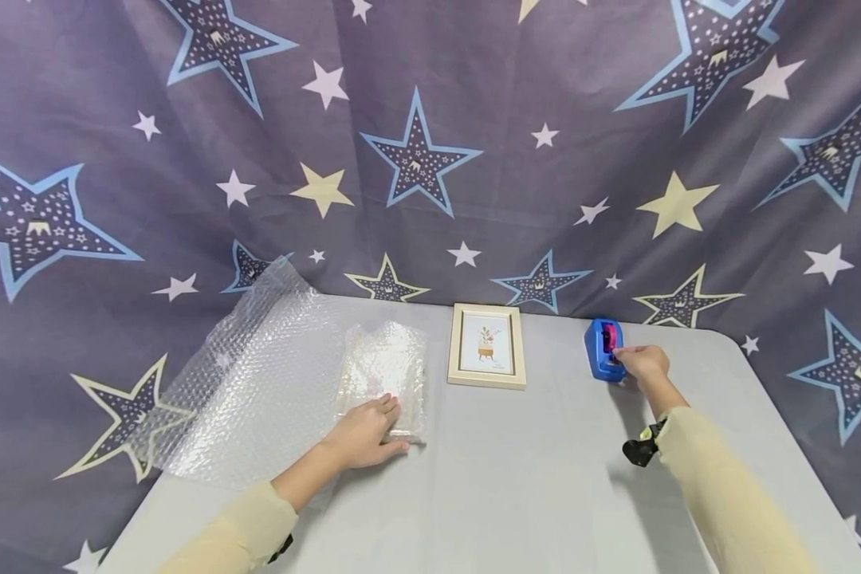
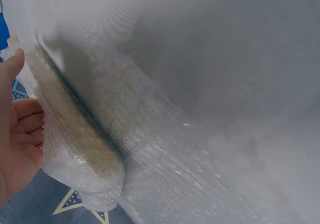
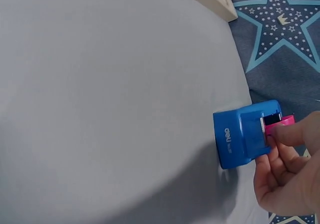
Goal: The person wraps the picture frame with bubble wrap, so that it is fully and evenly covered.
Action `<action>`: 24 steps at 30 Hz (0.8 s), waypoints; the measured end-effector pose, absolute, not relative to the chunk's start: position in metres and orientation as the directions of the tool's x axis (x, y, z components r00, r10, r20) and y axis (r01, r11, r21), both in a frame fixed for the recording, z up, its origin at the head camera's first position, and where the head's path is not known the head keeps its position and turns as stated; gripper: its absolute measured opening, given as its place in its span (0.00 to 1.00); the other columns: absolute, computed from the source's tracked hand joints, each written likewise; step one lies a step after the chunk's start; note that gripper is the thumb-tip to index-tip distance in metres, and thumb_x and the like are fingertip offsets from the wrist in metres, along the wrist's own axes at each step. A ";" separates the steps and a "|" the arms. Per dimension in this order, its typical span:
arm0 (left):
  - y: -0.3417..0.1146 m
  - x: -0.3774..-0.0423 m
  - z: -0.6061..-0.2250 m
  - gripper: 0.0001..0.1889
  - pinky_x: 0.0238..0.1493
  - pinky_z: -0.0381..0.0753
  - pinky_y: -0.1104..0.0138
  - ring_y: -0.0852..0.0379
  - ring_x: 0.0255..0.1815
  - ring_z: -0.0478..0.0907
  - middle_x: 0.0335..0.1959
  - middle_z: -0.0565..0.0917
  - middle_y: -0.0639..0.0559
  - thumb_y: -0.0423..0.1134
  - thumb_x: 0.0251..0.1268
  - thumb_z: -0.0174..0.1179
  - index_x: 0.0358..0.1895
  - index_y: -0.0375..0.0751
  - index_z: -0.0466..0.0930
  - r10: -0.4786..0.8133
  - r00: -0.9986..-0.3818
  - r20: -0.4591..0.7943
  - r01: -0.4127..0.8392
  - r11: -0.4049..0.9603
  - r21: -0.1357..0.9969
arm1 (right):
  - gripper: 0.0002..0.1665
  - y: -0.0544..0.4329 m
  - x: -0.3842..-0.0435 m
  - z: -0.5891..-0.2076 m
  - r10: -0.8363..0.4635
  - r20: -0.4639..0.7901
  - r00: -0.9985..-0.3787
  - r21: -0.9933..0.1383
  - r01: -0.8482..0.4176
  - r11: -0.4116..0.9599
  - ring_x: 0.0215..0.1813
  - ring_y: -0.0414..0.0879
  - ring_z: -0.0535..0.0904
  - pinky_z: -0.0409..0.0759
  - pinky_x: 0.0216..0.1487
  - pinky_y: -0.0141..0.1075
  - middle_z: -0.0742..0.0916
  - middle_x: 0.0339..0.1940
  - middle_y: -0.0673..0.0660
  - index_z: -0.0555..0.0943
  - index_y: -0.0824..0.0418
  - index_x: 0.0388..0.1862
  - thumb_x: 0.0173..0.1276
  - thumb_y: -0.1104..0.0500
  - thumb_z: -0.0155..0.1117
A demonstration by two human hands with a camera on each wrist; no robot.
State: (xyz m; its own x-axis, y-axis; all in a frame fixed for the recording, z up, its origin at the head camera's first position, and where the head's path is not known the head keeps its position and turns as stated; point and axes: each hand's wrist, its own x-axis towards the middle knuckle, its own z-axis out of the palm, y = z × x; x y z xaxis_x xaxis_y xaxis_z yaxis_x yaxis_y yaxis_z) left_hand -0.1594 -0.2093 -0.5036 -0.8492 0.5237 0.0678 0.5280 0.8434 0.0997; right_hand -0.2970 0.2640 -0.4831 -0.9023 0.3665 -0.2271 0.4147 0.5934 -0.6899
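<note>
My left hand (image 1: 364,434) rests on a flat package (image 1: 383,363) in bubble wrap, its fingers lying over the front part and the thumb along the near edge. The left wrist view shows the package (image 2: 85,129) side-on, with a pale edge inside the clear wrap. Farther right, a blue tape dispenser (image 1: 599,368) with a pink reel stands near the back of the table. My right hand (image 1: 646,363) pinches at its reel side with thumb and curled fingers. Any tape end is too small to tell in the right wrist view of the dispenser (image 3: 235,141).
A loose sheet of bubble wrap (image 1: 265,391) spreads left of the package and over the table's left edge. Between package and dispenser lies a cream picture frame (image 1: 486,378) with a plant print. A star-patterned curtain (image 1: 502,223) hangs behind the white table (image 1: 516,478).
</note>
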 end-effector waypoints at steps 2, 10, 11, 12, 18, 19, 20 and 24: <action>-0.209 -0.159 -0.504 0.36 0.67 0.74 0.53 0.39 0.66 0.73 0.61 0.78 0.35 0.59 0.61 0.58 0.58 0.28 0.75 0.523 -0.850 0.066 0.528 0.844 0.098 | 0.24 0.264 -0.297 -0.483 0.376 -0.252 -0.892 -0.701 0.436 0.564 0.56 0.61 0.74 0.74 0.62 0.50 0.80 0.54 0.73 0.79 0.75 0.50 0.67 0.54 0.59; -0.209 -0.158 -0.502 0.35 0.66 0.75 0.53 0.39 0.65 0.74 0.60 0.79 0.34 0.59 0.61 0.59 0.57 0.28 0.76 0.529 -0.845 0.080 0.534 0.840 0.094 | 0.30 0.265 -0.299 -0.488 0.330 -0.316 -0.890 -0.727 0.450 0.518 0.57 0.60 0.72 0.72 0.67 0.51 0.75 0.59 0.76 0.71 0.79 0.57 0.70 0.53 0.53; -0.209 -0.158 -0.501 0.35 0.66 0.75 0.53 0.39 0.65 0.74 0.60 0.79 0.35 0.59 0.60 0.59 0.57 0.28 0.76 0.529 -0.845 0.080 0.535 0.840 0.093 | 0.30 0.266 -0.299 -0.488 0.321 -0.322 -0.891 -0.733 0.449 0.512 0.57 0.60 0.72 0.72 0.67 0.51 0.75 0.60 0.76 0.71 0.79 0.58 0.70 0.53 0.52; -0.209 -0.159 -0.501 0.35 0.66 0.75 0.53 0.39 0.64 0.75 0.59 0.79 0.35 0.59 0.60 0.59 0.57 0.28 0.76 0.529 -0.845 0.081 0.535 0.840 0.094 | 0.31 0.266 -0.299 -0.489 0.314 -0.322 -0.893 -0.738 0.445 0.507 0.56 0.60 0.73 0.73 0.67 0.51 0.75 0.60 0.76 0.71 0.80 0.58 0.70 0.53 0.52; -0.210 -0.159 -0.501 0.36 0.66 0.75 0.53 0.39 0.64 0.75 0.59 0.79 0.35 0.59 0.60 0.59 0.57 0.28 0.77 0.524 -0.848 0.077 0.529 0.843 0.097 | 0.31 0.269 -0.302 -0.488 0.273 -0.342 -0.899 -0.758 0.435 0.485 0.45 0.51 0.76 0.79 0.54 0.42 0.84 0.44 0.69 0.70 0.80 0.60 0.71 0.54 0.50; -0.210 -0.159 -0.502 0.36 0.66 0.75 0.53 0.39 0.64 0.75 0.59 0.79 0.35 0.59 0.60 0.59 0.57 0.28 0.77 0.523 -0.849 0.077 0.529 0.843 0.095 | 0.31 0.269 -0.303 -0.487 0.264 -0.348 -0.900 -0.772 0.435 0.464 0.43 0.47 0.77 0.80 0.52 0.40 0.85 0.39 0.64 0.69 0.80 0.60 0.72 0.54 0.49; -0.210 -0.159 -0.503 0.36 0.66 0.76 0.53 0.39 0.64 0.75 0.59 0.79 0.35 0.59 0.60 0.59 0.57 0.28 0.77 0.523 -0.849 0.079 0.529 0.844 0.093 | 0.30 0.270 -0.304 -0.485 0.257 -0.348 -0.902 -0.784 0.430 0.447 0.40 0.43 0.77 0.80 0.51 0.38 0.85 0.35 0.58 0.69 0.80 0.61 0.73 0.55 0.49; -0.209 -0.159 -0.505 0.36 0.65 0.76 0.53 0.39 0.64 0.75 0.59 0.80 0.35 0.59 0.60 0.59 0.56 0.28 0.77 0.525 -0.846 0.090 0.532 0.843 0.080 | 0.28 0.270 -0.309 -0.478 0.250 -0.298 -0.921 -0.801 0.384 0.460 0.32 0.35 0.75 0.79 0.44 0.33 0.81 0.24 0.44 0.70 0.78 0.60 0.73 0.55 0.49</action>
